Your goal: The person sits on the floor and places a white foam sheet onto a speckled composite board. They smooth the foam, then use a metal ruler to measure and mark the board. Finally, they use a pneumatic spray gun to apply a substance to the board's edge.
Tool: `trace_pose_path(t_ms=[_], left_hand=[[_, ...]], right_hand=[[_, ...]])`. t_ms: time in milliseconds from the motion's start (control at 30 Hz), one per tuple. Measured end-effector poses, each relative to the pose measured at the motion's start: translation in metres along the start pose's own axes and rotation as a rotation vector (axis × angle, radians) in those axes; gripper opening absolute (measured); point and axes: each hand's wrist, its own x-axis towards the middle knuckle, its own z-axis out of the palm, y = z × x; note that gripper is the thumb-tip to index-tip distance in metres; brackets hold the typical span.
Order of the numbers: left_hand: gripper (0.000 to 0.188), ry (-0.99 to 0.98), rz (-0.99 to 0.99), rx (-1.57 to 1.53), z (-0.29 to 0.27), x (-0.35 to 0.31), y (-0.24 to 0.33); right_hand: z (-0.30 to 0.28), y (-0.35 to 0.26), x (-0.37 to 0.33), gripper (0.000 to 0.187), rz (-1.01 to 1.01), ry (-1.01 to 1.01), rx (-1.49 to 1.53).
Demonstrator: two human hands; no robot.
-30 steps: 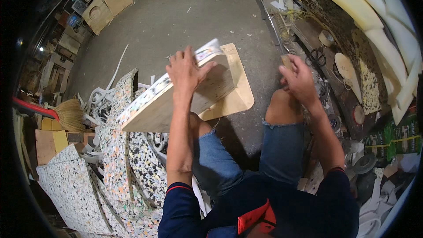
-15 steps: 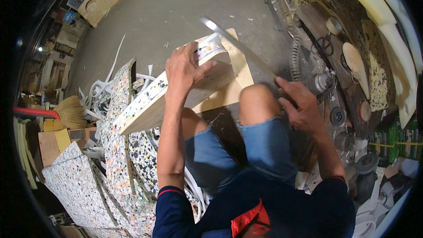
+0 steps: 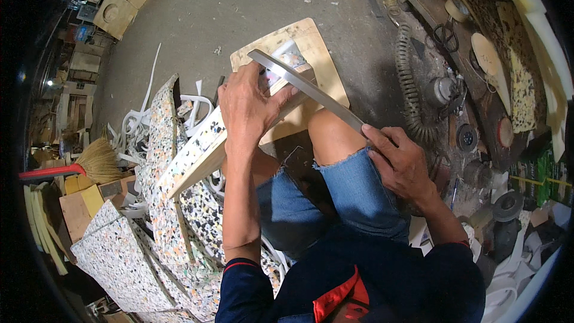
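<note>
Left hand (image 3: 242, 104) is clamped on the board (image 3: 197, 168) by the left knee (image 3: 266, 168), the board's long axis slanted away to the right. Across its far end the blade (image 3: 308, 91) is held, gripped in the right hand (image 3: 403, 164).

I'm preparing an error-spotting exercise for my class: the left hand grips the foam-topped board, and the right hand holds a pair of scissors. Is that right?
Not quite: the right hand holds a long metal blade, as the head view shows. The left hand does grip the foam-topped board.
</note>
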Motion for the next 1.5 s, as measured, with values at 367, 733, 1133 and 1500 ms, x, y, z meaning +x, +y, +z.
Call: trace_pose_path(t_ms=[367, 733, 1133, 1500], left_hand=[[0.066, 0.061, 0.029, -0.009, 0.003, -0.006, -0.001], [0.075, 0.079, 0.055, 0.008, 0.004, -0.007, -0.002], [0.078, -0.013, -0.065, -0.022, 0.002, -0.007, 0.003], [0.081, -0.011, -0.064, -0.032, 0.001, -0.006, 0.004]], right_hand=[[0.001, 0.003, -0.001, 0.056, 0.009, -0.025, 0.026], [-0.001, 0.003, 0.008, 0.055, 0.030, -0.078, 0.052], [0.003, 0.011, 0.015, 0.056, 0.013, -0.072, 0.107], [0.003, 0.015, 0.009, 0.053, 0.074, -0.095, 0.145]])
